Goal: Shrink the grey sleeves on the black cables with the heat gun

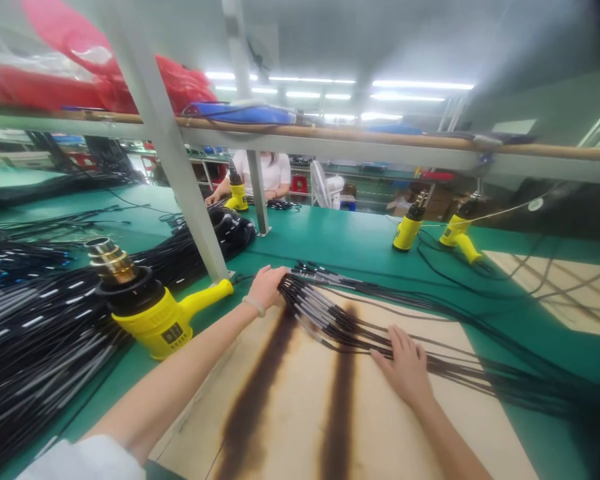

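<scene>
A bundle of black cables (325, 310) with grey sleeves near the ends lies fanned across a pale wooden board (300, 413) with two dark scorch bands. My left hand (267, 287) is closed around the cable ends at the board's far edge. Farther right, my right hand (405, 363) rests on the cables with its fingers apart, pressing over the strands. From there the cables run off to the right. A yellow heat gun (155, 323) stands nozzle up to the left of my left forearm.
Piles of black cables (40, 347) cover the left side. Two yellow heat guns (407, 230) (460, 233) stand at the back right. A metal post (180, 160) and shelf rail (330, 138) cross in front. A person (280, 170) sits across the green table (320, 233).
</scene>
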A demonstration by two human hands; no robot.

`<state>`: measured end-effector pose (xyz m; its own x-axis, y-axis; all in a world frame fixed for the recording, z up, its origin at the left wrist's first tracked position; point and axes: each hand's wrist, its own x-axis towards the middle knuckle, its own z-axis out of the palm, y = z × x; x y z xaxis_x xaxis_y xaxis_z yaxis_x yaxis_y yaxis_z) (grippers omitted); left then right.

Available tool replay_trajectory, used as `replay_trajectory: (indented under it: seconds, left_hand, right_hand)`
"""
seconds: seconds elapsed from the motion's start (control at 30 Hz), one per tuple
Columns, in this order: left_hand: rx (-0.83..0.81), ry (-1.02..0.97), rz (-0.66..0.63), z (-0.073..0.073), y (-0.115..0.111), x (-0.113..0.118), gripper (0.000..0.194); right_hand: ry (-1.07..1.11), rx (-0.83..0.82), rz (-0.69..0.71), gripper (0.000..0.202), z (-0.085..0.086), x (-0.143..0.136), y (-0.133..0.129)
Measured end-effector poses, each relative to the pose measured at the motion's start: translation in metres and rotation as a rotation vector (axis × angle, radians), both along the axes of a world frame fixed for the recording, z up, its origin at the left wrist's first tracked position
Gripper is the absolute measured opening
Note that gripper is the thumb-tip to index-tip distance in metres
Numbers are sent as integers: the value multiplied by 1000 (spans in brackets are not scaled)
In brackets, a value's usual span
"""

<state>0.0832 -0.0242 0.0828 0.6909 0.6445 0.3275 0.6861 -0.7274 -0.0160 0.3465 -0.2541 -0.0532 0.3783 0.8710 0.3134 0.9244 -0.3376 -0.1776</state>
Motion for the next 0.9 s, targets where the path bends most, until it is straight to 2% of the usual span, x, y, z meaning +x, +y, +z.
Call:
replay_trajectory:
  seconds: [0.1,0.2,0.3,0.37,0.47,0.63,0.73,0.9]
  left_hand:
    - [32,-26,-13,32,-31,9,25]
    - [25,-64,-8,59,-72,7,26]
    - [-62,-164,-10,79,-111,-7,25]
    - [-124,-233,-15,87,-132,-17,23]
    - [-220,-288,-27,95,-159,-31,19]
    - [-325,-356,-73,100,-188,-48,19]
    - [-369,-381,-74,99,-198,-59,21]
    - [-454,-403,-60,92,-214,-73,24]
  right_hand:
    - [10,33,39,68,2,-1,-2]
    - [-28,83,121,80,8,-15,-7]
    - [-71,155,174,94,17,-45,-16]
    - [-84,213,168,92,22,-64,-23]
    - [-80,264,149,76,26,-79,-33]
    - [-32,307,234,55,15,-66,-53]
    - [-37,390,312,47,8,-57,-67]
    - [37,446,273,43,3,-61,-90]
